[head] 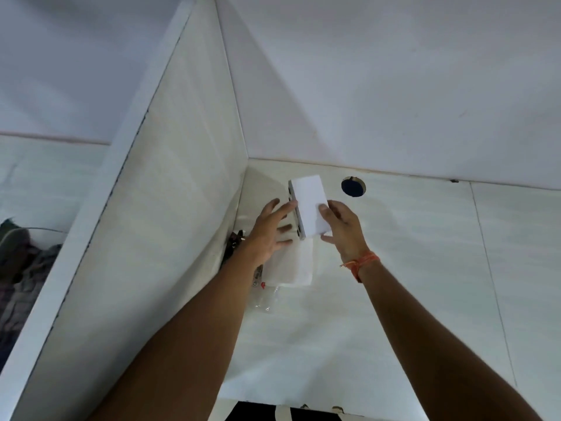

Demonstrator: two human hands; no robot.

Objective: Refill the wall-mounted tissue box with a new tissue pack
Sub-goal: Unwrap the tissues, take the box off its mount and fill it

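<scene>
A white wall-mounted tissue box with a grey left edge sits high on the tiled wall near the corner. My right hand grips its lower right part, thumb on the front face and fingers under the bottom edge. My left hand has its fingers spread, with the fingertips touching the box's grey left side. A white tissue sheet hangs down below the box. A crumpled clear plastic wrapper with a red mark shows from behind my left wrist; I cannot tell what holds it.
A white partition wall stands close on the left and meets the tiled wall at the corner. A dark round hole is in the tiles right of the box. Clothes hang at the far left. The ceiling is right above.
</scene>
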